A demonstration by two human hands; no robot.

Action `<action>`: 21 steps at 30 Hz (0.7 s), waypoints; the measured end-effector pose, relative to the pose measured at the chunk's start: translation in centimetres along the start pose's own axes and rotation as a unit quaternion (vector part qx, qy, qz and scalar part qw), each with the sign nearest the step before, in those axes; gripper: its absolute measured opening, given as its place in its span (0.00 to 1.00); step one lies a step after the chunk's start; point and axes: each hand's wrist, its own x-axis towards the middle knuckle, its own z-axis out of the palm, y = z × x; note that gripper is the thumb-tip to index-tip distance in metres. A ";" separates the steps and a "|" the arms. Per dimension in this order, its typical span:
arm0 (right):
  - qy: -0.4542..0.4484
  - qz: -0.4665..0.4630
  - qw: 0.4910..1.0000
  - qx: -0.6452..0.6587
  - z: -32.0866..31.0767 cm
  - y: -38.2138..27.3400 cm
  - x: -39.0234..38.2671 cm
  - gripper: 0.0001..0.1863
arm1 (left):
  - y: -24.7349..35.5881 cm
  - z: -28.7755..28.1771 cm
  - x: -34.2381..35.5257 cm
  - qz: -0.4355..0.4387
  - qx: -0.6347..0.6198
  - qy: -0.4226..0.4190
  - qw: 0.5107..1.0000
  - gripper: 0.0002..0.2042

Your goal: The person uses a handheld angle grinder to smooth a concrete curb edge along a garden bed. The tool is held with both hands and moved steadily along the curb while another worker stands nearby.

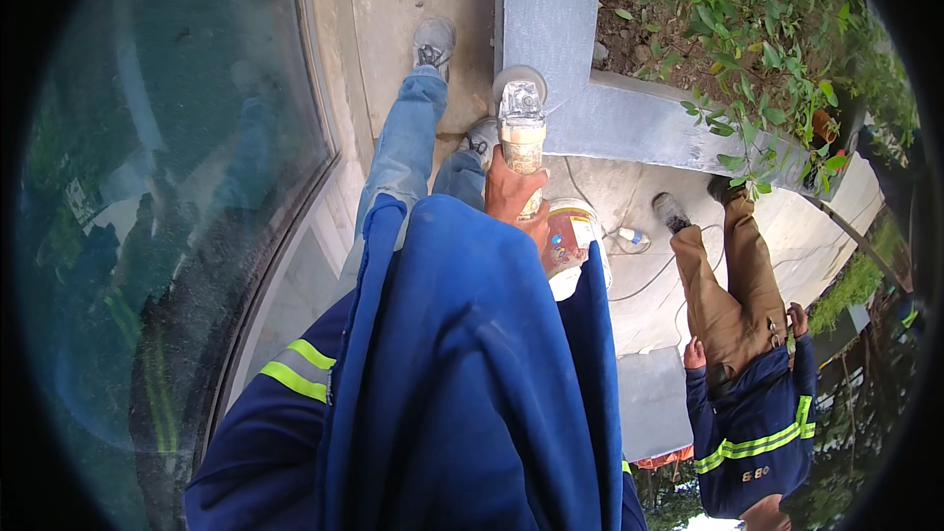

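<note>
An angle grinder, dusty and worn, points away from me in the middle of the view. Its round disc lies at the inner edge of a grey stone-like ledge; whether it touches is hard to tell. My left hand is wrapped around the grinder's body from the left side. Lower down, my right hand closes around the rear end of the tool, partly covered by the blue cloth of my clothing. Both forearms are mostly hidden beneath that cloth.
A red and white bucket stands close to my right hand. Cables and a plug connector lie on the concrete floor. At right stands another person, arms hanging. Glass runs along my left; leafy plants grow beyond the ledge.
</note>
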 end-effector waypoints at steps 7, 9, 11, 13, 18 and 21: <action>0.007 0.003 1.000 -0.010 -0.3 -4.3 2.1 0.37 | 5.5 0.7 3.2 0.034 -0.040 -0.001 0.999 0.33; 0.007 0.004 1.000 -0.015 -0.3 -5.5 2.8 0.37 | 5.9 0.6 5.2 0.026 -0.005 0.003 1.000 0.33; 0.009 0.007 1.000 -0.021 -0.3 -6.9 3.8 0.37 | 6.6 0.8 6.2 0.015 0.025 0.007 1.000 0.33; 0.013 0.004 1.000 -0.022 -0.2 -8.6 4.9 0.37 | 9.0 0.6 7.3 0.006 0.049 0.014 0.999 0.33; 0.032 -0.011 0.999 -0.036 -0.6 -12.4 6.8 0.37 | 12.3 0.6 10.0 0.011 0.024 0.002 1.000 0.37; 0.039 -0.020 0.999 -0.007 -0.6 -14.5 8.1 0.37 | 13.7 0.7 12.1 0.019 0.023 -0.001 1.000 0.39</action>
